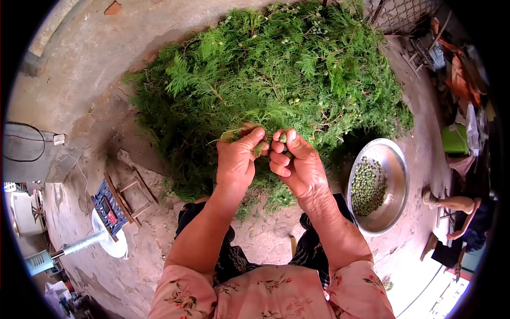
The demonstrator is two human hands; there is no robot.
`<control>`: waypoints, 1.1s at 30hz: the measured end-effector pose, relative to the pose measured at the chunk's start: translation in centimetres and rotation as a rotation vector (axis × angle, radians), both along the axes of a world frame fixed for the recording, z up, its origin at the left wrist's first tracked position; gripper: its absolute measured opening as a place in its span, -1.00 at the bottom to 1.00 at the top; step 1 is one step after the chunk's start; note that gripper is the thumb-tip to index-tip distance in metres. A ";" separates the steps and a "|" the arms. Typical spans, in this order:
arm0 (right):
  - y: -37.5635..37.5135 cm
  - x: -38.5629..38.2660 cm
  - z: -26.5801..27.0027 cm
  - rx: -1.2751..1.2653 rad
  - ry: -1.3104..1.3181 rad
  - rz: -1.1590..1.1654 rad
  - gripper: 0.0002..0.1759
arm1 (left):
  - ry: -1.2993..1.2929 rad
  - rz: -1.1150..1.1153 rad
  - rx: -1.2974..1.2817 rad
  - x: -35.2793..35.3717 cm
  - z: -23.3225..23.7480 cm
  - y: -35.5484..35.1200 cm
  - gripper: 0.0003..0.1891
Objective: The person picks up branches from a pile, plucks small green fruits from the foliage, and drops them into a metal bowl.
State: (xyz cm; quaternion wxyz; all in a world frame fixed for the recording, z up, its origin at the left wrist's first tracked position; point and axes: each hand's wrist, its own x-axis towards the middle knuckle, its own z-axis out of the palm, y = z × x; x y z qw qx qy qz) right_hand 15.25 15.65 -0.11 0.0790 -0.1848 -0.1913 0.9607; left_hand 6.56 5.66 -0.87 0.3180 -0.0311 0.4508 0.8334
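My left hand (237,159) is closed around a small leafy conifer sprig (261,148), whose fine green fronds stick out past the fingers. Close beside it, my right hand (300,169) pinches a small green cone (283,137) between thumb and forefinger, with its other fingers curled in. More green shows within that curl, partly hidden. Both hands are over the near edge of a big heap of green conifer branches (276,69). On the floor to the right, a shiny metal basin (396,199) holds a pile of similar green cones (367,187).
At left are a small wooden stool (139,194) and a fan with a white round base (112,242). A green container (455,139) and bags line the right side. Another person's bent leg (457,203) and hand show at far right.
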 end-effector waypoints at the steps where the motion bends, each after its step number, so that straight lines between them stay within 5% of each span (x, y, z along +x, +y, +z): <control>1: 0.1 0.0 0.1 0.000 0.000 0.000 -0.72 | -0.041 0.015 0.014 -0.1 0.1 0.0 -0.92; 12: 5.6 1.9 -1.2 0.114 -0.075 -0.134 -0.78 | -0.007 0.022 0.021 -1.3 0.0 -0.5 -0.91; 17: 12.9 7.2 -4.6 0.471 -0.434 -0.344 -0.73 | -0.043 -0.030 0.059 -1.7 0.4 -1.0 -0.91; 20: 18.1 13.3 -8.9 0.866 -0.813 -0.371 -0.71 | 0.017 -0.098 0.079 -1.7 0.6 -1.2 -0.91; 22: 21.0 18.8 -11.6 0.928 -0.969 -0.294 -0.67 | 0.027 -0.178 0.078 -1.7 0.7 -1.2 -0.90; 24: 23.2 23.9 -14.3 0.730 -1.050 -0.351 -0.69 | 0.037 -0.215 0.079 -1.6 0.8 -1.2 -0.89; 29: 32.0 35.0 -24.8 0.897 -1.331 -0.746 -0.73 | 0.183 -0.343 -0.059 -1.1 1.2 -0.9 -0.90; 30: 33.6 37.3 -26.3 0.897 -1.329 -0.750 -0.73 | 0.212 -0.369 -0.092 -0.9 1.2 -0.9 -0.91; 32: 35.8 40.4 -28.0 1.597 -1.898 0.015 -0.70 | 0.252 -0.373 -0.116 -0.7 1.2 -0.6 -0.90; 33: 33.2 38.2 -25.1 1.348 -1.918 -0.187 -0.69 | 0.270 -0.367 -0.179 -0.6 1.2 -0.5 -0.89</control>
